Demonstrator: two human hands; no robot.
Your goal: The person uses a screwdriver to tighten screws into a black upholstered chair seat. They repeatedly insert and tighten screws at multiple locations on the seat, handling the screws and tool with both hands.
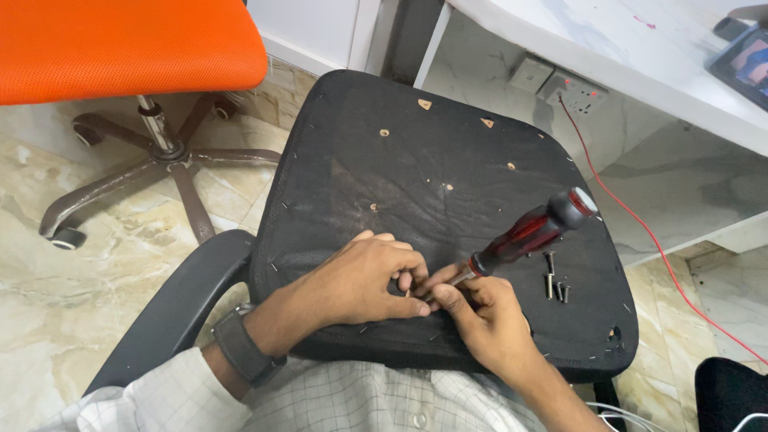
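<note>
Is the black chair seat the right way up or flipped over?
Flipped over. The black chair seat shows its stapled underside with bare screw holes, and loose screws lie on it beside the right hand.

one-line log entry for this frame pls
left hand: pinching at seat underside | right hand: holds red-black screwdriver, tip at left fingertips | loose screws: on seat, right of hands

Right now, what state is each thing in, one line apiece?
Screwdriver: tilted, shaft pinched by right hand.
Left hand: fingers pressed on seat underside.
Loose screws: lying on the seat.
Orange chair: upright.
Red cable: plugged into wall socket.
</note>
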